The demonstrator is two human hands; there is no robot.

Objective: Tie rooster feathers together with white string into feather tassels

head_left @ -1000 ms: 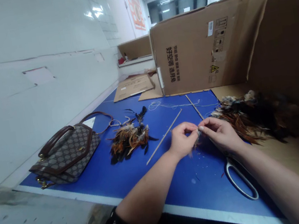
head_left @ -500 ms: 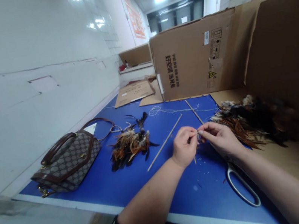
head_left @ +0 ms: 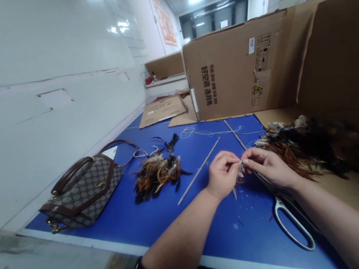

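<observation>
Over the blue table (head_left: pixel 165 212), my left hand (head_left: pixel 221 175) and my right hand (head_left: pixel 269 166) meet fingertip to fingertip. Both pinch a small feather (head_left: pixel 238 179), whose thin end hangs down below the fingers. A small bundle of orange and black feathers (head_left: pixel 156 172) lies left of my hands. To the right, a large heap of dark and orange feathers (head_left: pixel 308 145) rests on cardboard. Steel scissors (head_left: pixel 293 224) lie under my right forearm.
A brown patterned handbag (head_left: pixel 84 192) sits at the table's left edge by the white wall. Two thin wooden sticks (head_left: pixel 199 170) and loose thread (head_left: pixel 206 132) lie behind my hands. An upright cardboard box (head_left: pixel 240 69) walls off the back and right.
My hands have stayed pinched together on the feather, shifting only slightly. The camera view moved a little; nothing else on the table moved.
</observation>
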